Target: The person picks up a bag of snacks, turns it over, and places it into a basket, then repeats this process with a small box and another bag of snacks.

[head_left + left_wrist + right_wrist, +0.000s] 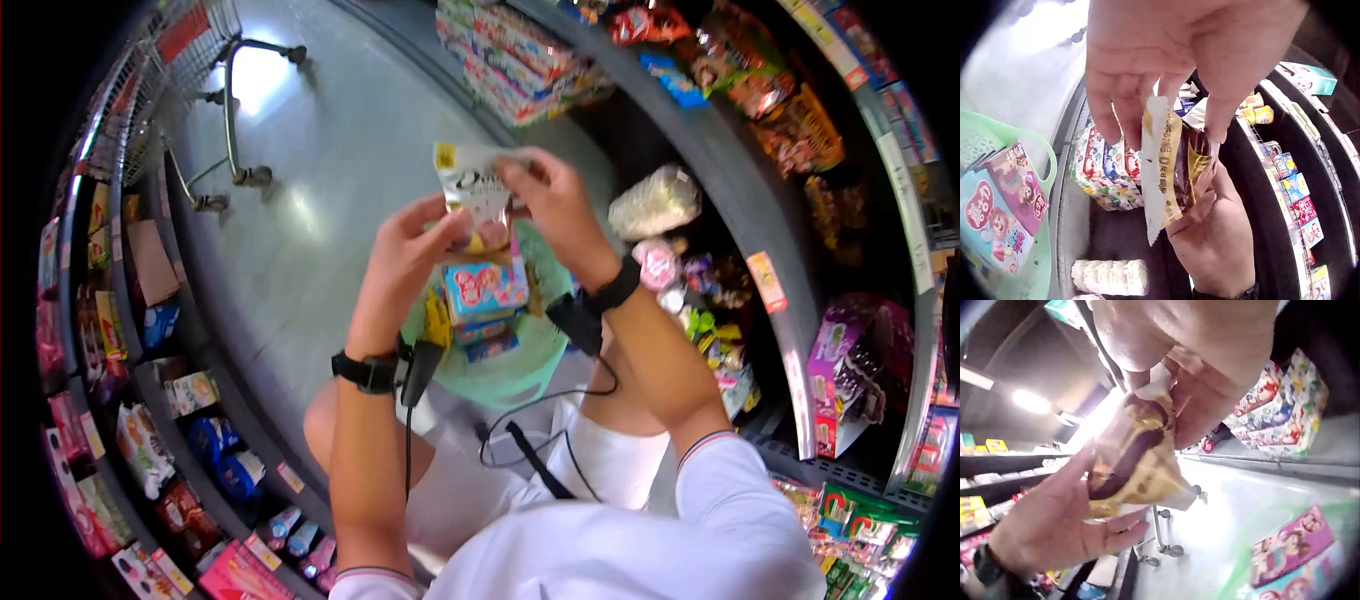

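Pinching opposite sides of the white-and-yellow plastic pouch [478, 190], left hand [402, 258] and right hand [562, 208] have closed grips. Probably steadies its printed face.

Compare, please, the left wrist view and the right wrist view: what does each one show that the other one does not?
Only left wrist view: a pale, roll-shaped pack lying below the patterned boxes.
Only right wrist view: a bright ceiling lamp.
Both: the left hand and the right hand pinching one snack packet, and the green basket with a pink pack in it; those patterned boxes too.
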{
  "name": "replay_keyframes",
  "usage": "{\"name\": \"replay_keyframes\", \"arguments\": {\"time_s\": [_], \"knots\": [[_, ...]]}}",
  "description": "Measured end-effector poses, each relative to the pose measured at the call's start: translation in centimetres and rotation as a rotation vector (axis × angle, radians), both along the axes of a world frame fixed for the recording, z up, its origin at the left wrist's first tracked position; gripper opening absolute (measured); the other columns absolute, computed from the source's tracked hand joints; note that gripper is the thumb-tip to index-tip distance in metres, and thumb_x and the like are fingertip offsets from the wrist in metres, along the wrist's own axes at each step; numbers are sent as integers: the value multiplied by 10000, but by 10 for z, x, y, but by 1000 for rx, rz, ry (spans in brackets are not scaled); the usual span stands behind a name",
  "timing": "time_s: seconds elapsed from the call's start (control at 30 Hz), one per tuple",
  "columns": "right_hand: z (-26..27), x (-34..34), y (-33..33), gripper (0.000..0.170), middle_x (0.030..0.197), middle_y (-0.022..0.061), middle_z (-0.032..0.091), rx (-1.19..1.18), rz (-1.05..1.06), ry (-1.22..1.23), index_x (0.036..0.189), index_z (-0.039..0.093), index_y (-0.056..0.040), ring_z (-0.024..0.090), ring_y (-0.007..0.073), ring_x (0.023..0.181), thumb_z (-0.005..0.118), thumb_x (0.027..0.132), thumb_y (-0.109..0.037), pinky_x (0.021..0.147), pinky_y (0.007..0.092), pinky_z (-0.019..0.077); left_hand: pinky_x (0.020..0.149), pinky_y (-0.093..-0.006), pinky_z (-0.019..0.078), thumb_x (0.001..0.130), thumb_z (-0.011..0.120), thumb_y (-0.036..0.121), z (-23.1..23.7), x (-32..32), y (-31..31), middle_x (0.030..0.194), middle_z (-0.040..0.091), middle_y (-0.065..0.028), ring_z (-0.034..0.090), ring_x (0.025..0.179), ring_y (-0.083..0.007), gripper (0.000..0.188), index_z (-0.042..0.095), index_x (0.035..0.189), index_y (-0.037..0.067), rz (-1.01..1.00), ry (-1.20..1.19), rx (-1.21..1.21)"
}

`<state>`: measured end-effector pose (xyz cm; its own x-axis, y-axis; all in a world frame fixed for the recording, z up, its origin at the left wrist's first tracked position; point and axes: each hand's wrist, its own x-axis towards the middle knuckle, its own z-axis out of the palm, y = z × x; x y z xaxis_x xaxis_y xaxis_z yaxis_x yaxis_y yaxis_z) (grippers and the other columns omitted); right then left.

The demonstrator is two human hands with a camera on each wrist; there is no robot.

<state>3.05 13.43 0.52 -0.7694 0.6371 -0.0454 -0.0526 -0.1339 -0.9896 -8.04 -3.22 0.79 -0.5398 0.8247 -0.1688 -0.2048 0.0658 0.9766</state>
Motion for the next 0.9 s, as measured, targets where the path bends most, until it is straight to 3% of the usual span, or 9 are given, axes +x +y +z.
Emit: {"name": "replay_keyframes", "arguments": {"time_s": [0.33, 0.43, 0.53, 0.57, 0.6, 0.67, 0.7, 0.73, 0.9], "knots": [[-5, -4, 10, 252, 917, 48, 684, -81, -7, 86, 1039, 627, 40, 632, 82, 812, 638, 959, -199, 728, 254, 533, 875, -287, 514, 992, 605, 185, -17, 0, 25, 1182, 668, -181, 643, 1034, -174, 378, 552, 1273, -62, 112, 35, 90], [-25, -2, 15, 281, 918, 70, 687, -30, -1, 21, 1056, 623, 42, 642, 103, 809, 654, 930, -207, 728, 266, 536, 899, -302, 497, 975, 619, 165, -23, 6, 27, 1140, 682, -144, 640, 1009, -176, 338, 582, 1239, -41, 205, 166, 76], [-38, -5, 6, 317, 891, 84, 689, -28, -34, -113, 1052, 626, 44, 650, 123, 804, 678, 884, -220, 724, 292, 536, 932, -322, 470, 944, 638, 145, -46, 4, 22, 1074, 684, -106, 630, 967, -182, 299, 611, 1194, -16, 326, 526, -18], [-52, -7, 5, 273, 975, 78, 681, 110, 27, -146, 1096, 599, 45, 660, 125, 779, 641, 928, -167, 650, 276, 551, 922, -319, 495, 938, 637, 121, -44, 6, 18, 1138, 652, -101, 606, 1082, -187, 311, 601, 1217, -13, 320, 547, -75], [-52, -10, 1, 294, 943, 110, 687, 119, 33, -161, 1072, 606, 47, 671, 171, 793, 657, 897, -184, 679, 308, 546, 882, -311, 507, 944, 633, 130, -40, 10, 17, 1133, 651, -100, 603, 1074, -182, 294, 610, 1204, -3, 318, 554, -116], [-50, -10, -18, 336, 878, 175, 700, 125, 42, -194, 1023, 620, 51, 695, 264, 821, 688, 835, -220, 738, 372, 536, 845, -325, 486, 924, 639, 139, -47, 13, 14, 1013, 656, -114, 624, 816, -167, 276, 620, 1157, -9, 348, 560, -160], [-51, -12, -26, 325, 888, 232, 690, 233, 61, -230, 979, 614, 51, 690, 359, 857, 653, 848, -245, 745, 416, 530, 748, -309, 508, 928, 637, 139, -39, 19, 13, 987, 653, -124, 626, 783, -159, 282, 611, 1158, -23, 351, 475, -177], [-50, -12, -34, 321, 883, 250, 683, 294, 101, -311, 973, 608, 51, 681, 389, 870, 629, 856, -247, 755, 444, 529, 679, -301, 512, 938, 619, 136, -47, 16, 11, 977, 649, -117, 632, 790, -165, 272, 610, 1157, -25, 318, 315, -249], [-55, -20, -53, 310, 891, 313, 654, 639, 183, -468, 976, 578, 65, 646, 476, 886, 587, 842, -214, 792, 529, 535, 795, -321, 531, 946, 562, 113, -127, 0, -9, 1082, 616, -133, 615, 964, -203, 323, 532, 1237, -25, 333, 109, -145]]}}
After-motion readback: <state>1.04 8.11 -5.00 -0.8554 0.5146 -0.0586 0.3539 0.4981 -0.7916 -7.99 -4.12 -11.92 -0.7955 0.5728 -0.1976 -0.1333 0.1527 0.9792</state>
